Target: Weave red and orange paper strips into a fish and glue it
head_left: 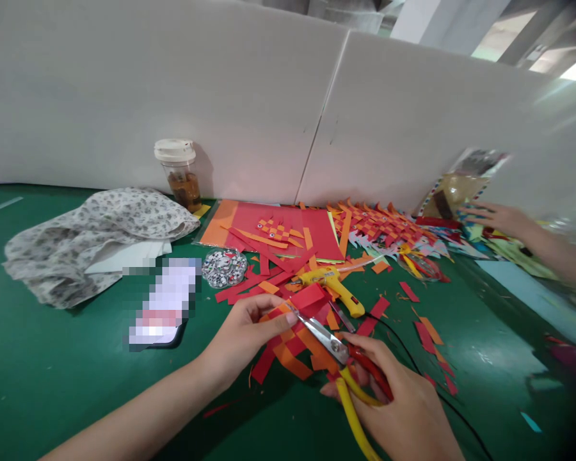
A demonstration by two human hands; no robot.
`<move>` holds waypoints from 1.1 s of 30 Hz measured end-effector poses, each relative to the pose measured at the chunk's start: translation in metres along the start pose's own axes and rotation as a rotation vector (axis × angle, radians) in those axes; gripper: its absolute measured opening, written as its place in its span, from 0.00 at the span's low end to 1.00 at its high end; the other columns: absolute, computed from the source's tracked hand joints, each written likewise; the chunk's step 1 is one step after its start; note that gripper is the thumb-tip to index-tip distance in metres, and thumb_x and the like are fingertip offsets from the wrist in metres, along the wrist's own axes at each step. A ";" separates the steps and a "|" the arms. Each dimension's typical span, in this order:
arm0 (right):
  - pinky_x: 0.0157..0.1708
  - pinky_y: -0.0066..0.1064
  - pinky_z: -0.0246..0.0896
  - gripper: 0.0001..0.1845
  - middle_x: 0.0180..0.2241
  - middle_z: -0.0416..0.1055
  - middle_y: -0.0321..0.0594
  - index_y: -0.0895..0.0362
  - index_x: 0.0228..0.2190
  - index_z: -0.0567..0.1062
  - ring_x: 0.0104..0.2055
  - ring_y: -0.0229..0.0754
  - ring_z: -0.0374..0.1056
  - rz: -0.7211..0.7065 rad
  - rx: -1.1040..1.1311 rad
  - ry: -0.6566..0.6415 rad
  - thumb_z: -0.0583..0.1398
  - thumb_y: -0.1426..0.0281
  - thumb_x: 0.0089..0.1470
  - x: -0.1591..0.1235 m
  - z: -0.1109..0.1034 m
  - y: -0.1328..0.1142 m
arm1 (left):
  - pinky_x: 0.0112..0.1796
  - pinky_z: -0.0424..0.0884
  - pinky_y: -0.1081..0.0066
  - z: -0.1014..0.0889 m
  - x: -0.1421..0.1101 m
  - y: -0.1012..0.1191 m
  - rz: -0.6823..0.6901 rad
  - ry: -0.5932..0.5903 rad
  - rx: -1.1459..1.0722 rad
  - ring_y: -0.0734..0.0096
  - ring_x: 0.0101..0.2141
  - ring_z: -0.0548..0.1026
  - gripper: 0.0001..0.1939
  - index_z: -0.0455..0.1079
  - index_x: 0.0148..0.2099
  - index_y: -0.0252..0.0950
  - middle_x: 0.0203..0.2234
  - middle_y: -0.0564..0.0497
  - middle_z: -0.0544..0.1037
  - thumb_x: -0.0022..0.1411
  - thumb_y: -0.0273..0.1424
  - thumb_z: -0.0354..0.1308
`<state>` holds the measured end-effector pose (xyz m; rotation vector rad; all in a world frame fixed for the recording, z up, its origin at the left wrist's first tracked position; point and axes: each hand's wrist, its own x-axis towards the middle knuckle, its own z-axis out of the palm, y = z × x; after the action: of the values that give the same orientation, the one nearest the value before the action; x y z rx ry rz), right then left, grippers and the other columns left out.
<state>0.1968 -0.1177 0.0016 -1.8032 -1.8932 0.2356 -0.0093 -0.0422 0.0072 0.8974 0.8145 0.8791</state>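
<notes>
Between thumb and fingers, my left hand (249, 333) pinches a piece of woven red and orange paper strips (288, 342), whose loose ends hang down. My right hand (393, 397) grips a pair of scissors (333, 346) with one red and one yellow handle. The silver blades point up and left, their tips at the paper beside my left thumb. Just beyond the hands lie a yellow glue gun (333, 285) and scattered red and orange paper strips (269, 278). A finished woven paper fish (281, 232) rests on a red sheet.
A phone (168, 304), a floral cloth (91, 237) and a lidded cup of tea (180, 176) stand left. A bag of googly eyes (224, 267) lies mid-table. Several woven fish (384, 224) are piled behind. Another person's hand (499, 221) reaches in from the right. The glue gun's cord (408, 355) runs right.
</notes>
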 end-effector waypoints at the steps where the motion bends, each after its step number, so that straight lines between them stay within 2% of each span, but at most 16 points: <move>1: 0.18 0.19 0.67 0.24 0.19 0.72 0.26 0.51 0.41 0.70 0.19 0.35 0.70 0.005 0.003 -0.001 0.65 0.64 0.38 0.000 0.000 0.000 | 0.31 0.64 0.79 0.000 0.001 0.000 -0.002 0.002 0.002 0.80 0.27 0.70 0.07 0.72 0.30 0.33 0.24 0.55 0.75 0.51 0.32 0.64; 13: 0.19 0.22 0.68 0.22 0.20 0.74 0.29 0.51 0.41 0.71 0.21 0.38 0.72 -0.010 -0.036 0.035 0.63 0.63 0.40 0.002 0.000 0.001 | 0.31 0.64 0.78 0.000 0.000 0.001 0.003 0.014 0.022 0.80 0.27 0.69 0.07 0.72 0.30 0.34 0.25 0.55 0.74 0.51 0.32 0.65; 20: 0.25 0.25 0.70 0.24 0.27 0.76 0.34 0.53 0.44 0.70 0.24 0.39 0.72 -0.056 -0.043 0.036 0.62 0.64 0.42 -0.002 0.003 0.006 | 0.31 0.63 0.76 0.001 0.001 0.000 0.007 -0.001 0.029 0.78 0.27 0.70 0.07 0.72 0.30 0.34 0.25 0.54 0.74 0.52 0.32 0.64; 25: 0.25 0.24 0.70 0.22 0.26 0.76 0.33 0.53 0.43 0.70 0.24 0.38 0.72 -0.082 -0.064 0.046 0.62 0.65 0.43 0.000 0.002 0.006 | 0.32 0.64 0.75 0.001 0.000 0.001 0.004 0.006 0.030 0.76 0.28 0.70 0.08 0.71 0.30 0.34 0.25 0.54 0.74 0.51 0.33 0.64; 29: 0.25 0.23 0.70 0.25 0.28 0.77 0.31 0.52 0.44 0.69 0.25 0.37 0.73 -0.103 -0.089 0.046 0.64 0.65 0.42 -0.001 0.002 0.007 | 0.31 0.64 0.75 0.000 -0.002 0.002 0.000 -0.004 0.030 0.76 0.27 0.70 0.08 0.71 0.30 0.34 0.25 0.54 0.74 0.51 0.33 0.64; 33: 0.25 0.23 0.70 0.23 0.28 0.77 0.31 0.53 0.45 0.68 0.26 0.38 0.74 -0.142 -0.116 0.070 0.62 0.66 0.44 -0.001 0.002 0.007 | 0.31 0.64 0.76 0.000 -0.002 0.001 -0.003 -0.004 0.019 0.77 0.27 0.70 0.07 0.71 0.30 0.34 0.25 0.54 0.74 0.51 0.32 0.64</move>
<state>0.2022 -0.1178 -0.0040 -1.7168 -2.0114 0.0125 -0.0102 -0.0435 0.0085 0.9146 0.8219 0.8679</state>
